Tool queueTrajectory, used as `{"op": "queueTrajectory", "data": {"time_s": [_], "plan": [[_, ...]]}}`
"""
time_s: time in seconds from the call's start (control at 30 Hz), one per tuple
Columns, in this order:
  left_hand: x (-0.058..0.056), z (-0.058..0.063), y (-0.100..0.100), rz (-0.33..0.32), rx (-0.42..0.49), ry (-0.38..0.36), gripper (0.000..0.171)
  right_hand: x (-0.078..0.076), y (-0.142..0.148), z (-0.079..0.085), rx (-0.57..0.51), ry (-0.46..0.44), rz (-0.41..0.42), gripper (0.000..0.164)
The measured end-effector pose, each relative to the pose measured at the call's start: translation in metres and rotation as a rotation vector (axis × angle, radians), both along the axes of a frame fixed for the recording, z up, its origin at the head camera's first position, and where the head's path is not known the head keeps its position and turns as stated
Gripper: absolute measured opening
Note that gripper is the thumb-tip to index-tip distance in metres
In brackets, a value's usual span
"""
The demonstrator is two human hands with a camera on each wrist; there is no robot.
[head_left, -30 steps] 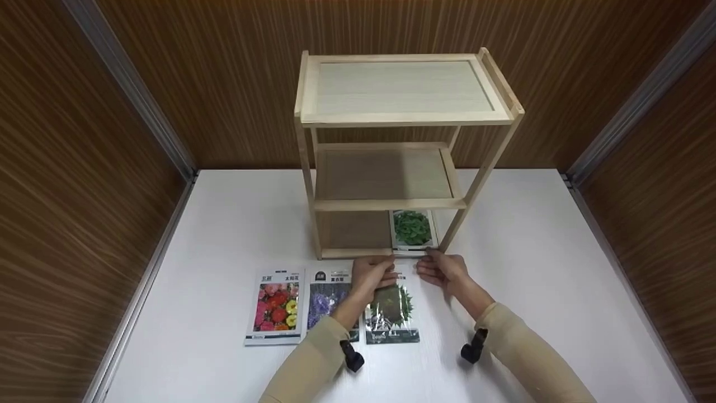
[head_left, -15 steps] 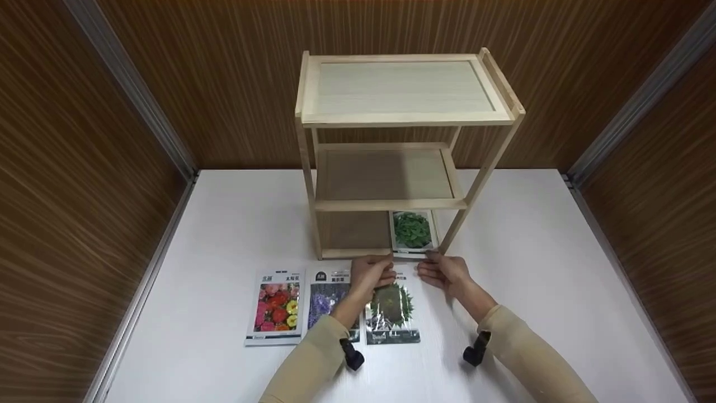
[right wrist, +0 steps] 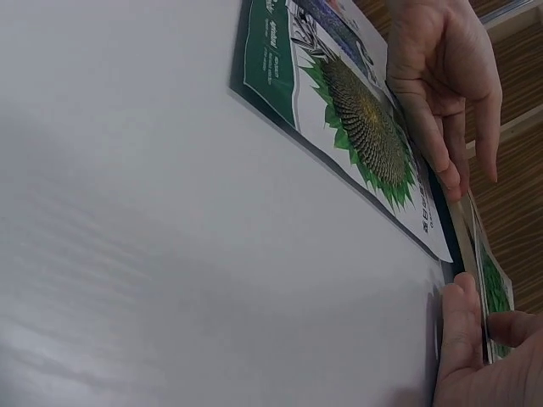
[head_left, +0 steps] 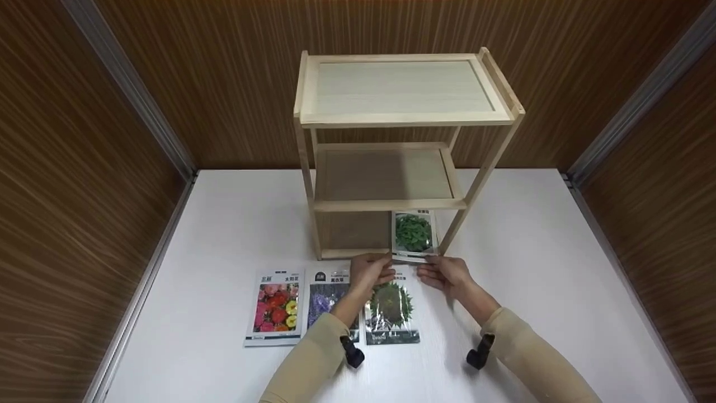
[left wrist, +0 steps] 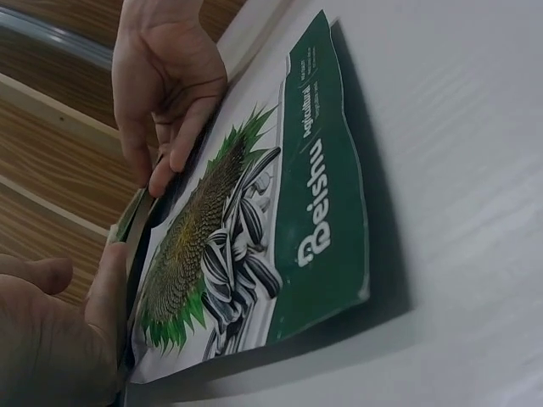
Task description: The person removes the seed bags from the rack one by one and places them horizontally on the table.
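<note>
A seed packet (head_left: 413,232) with green leaves on its front lies at the right of the wooden rack's (head_left: 389,205) bottom shelf, its near end over the front rail. My right hand (head_left: 447,272) pinches its near right corner, thumb on top and fingers below. At its near left corner my left hand (head_left: 370,274) holds the edge between thumb and fingers, partly hidden in the head view. Below my hands a sunflower seed packet (left wrist: 212,229) lies flat on the table. A purple-flower packet (head_left: 320,305) lies left of it, partly covered by my left forearm.
A packet with red, pink and yellow flowers (head_left: 277,308) lies at the left of the row. The rack's middle shelf (head_left: 386,173) overhangs the packet's far end. Brown wood-grain walls (head_left: 240,84) enclose the white table (head_left: 559,268) behind and at both sides.
The leafy seed packet has slid slightly toward me, and lettering at its far end now shows. My right hand and forearm have shifted slightly nearer; my left hand has hardly moved.
</note>
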State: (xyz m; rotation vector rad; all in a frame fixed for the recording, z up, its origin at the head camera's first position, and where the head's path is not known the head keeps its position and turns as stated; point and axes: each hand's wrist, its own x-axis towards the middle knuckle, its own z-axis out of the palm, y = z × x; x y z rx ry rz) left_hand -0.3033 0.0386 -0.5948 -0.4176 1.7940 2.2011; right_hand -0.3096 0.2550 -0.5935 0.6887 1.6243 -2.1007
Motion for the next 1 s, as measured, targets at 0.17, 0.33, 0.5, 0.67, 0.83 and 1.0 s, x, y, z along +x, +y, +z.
{"op": "queueTrajectory", "data": {"time_s": [0.17,0.33,0.5,0.67,0.83,1.0], "plan": [[-0.001,0.001,-0.001,0.001,0.014,-0.001,0.035,0.003,0.003,0.001,-0.01,-0.001,0.03,0.024],[-0.003,0.0,-0.001,0.002,0.029,0.006,0.033,0.006,0.006,0.001,-0.031,-0.004,0.043,0.03],[-0.003,0.001,-0.001,-0.006,0.023,0.001,0.034,0.01,0.008,0.002,-0.054,-0.019,0.056,0.03],[-0.003,0.003,-0.001,-0.013,0.014,-0.007,0.033,0.014,0.011,0.003,-0.067,-0.039,0.071,0.023],[-0.005,0.003,0.0,-0.021,-0.006,-0.006,0.033,0.017,0.014,0.003,-0.08,-0.055,0.07,0.019],[-0.007,0.003,0.003,-0.025,-0.022,-0.003,0.035,0.021,0.016,0.003,-0.106,-0.06,0.081,0.018]]}}
